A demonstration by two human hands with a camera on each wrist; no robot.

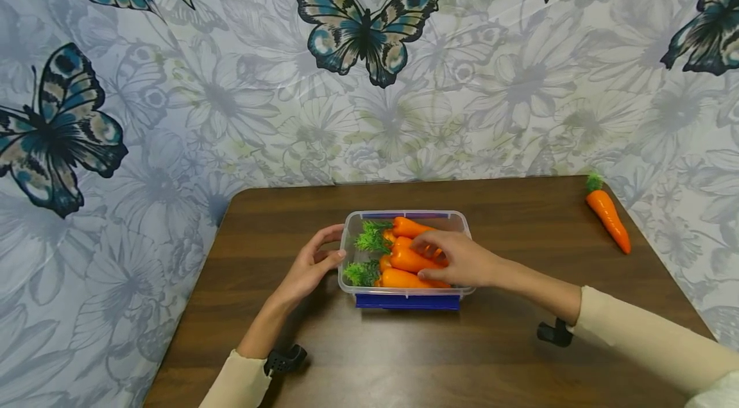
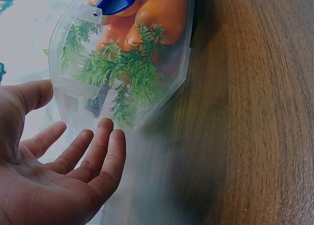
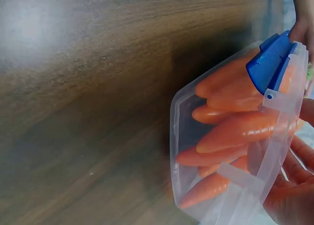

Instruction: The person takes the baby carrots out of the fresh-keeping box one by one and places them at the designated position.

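Note:
A clear plastic box with blue side clips holds several orange carrots with green leafy tops. My right hand reaches over its right side; thumb and fingers lie on either side of a carrot on the pile, gripping it. In the right wrist view the right hand shows partly behind the box wall. My left hand is at the box's left end, thumb by the rim. Its fingers spread loosely, close to the wall, in the left wrist view.
One more carrot lies near the right edge of the brown wooden table. A butterfly-patterned cloth hangs behind the table. Dark bands sit on both wrists.

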